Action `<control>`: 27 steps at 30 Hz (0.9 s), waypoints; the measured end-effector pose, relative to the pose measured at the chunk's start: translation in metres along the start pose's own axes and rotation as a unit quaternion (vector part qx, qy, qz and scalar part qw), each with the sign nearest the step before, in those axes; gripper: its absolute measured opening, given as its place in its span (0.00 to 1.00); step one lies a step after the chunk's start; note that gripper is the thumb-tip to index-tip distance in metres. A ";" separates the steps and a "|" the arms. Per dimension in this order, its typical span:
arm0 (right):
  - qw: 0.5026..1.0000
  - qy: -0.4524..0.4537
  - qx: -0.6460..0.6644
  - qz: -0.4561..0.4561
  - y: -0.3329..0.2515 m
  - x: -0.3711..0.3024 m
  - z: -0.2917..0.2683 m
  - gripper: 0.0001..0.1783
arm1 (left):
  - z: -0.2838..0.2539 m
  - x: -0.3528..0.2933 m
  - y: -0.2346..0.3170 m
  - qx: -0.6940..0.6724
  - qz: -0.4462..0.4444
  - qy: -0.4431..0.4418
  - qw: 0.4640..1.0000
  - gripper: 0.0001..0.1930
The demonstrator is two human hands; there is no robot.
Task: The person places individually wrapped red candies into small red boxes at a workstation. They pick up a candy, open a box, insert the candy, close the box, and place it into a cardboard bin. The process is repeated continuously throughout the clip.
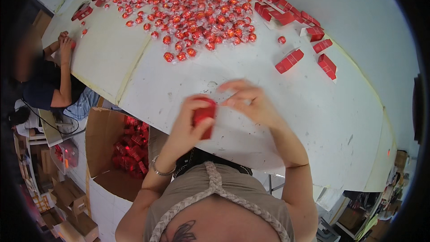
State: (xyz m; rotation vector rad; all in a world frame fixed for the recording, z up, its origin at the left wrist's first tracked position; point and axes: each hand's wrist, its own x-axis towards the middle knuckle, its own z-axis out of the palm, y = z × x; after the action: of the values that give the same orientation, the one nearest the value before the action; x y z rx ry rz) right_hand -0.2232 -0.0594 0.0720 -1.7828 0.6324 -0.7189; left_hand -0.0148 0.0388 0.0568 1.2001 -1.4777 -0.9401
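My left hand (190, 118) is wrapped round a small red box (205, 117), held upright above the near part of the white table. Beside the top of that box, on its right, is my right hand (245, 98). Its fingers are bent and smeared by motion, so whether anything sits between them cannot be made out. Farther off on the table spreads a big heap of red wrapped candies (201, 13) with clear twisted ends. Several red boxes lie to the heap's right, the nearest red carton (289, 61) lying on its side.
A large cardboard box (101, 139) holding several red boxes stands below the table's left edge. At the far left a co-worker (58, 71) sits with both hands at the table. Brown cartons (69, 197) are stacked at lower left. Shelving (363, 215) stands at lower right.
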 end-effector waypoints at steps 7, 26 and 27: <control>0.757 0.384 -0.487 0.207 0.112 -0.026 -0.121 0.25 | -0.086 -0.037 0.007 0.683 -0.289 0.002 0.671 0.26; 0.788 0.302 -0.537 0.019 0.183 0.106 -0.120 0.26 | 0.013 0.030 -0.060 -0.019 -0.105 0.093 0.990 0.32; 0.766 0.329 -0.552 0.019 0.175 0.096 -0.088 0.26 | 0.005 0.027 -0.059 0.122 -0.067 0.115 0.984 0.32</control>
State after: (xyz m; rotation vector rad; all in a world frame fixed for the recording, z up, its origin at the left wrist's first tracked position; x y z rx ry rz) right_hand -0.2360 -0.2360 -0.0552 -2.5320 1.8582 -1.0669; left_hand -0.0077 -0.0005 0.0055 1.5484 -1.3662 -0.6947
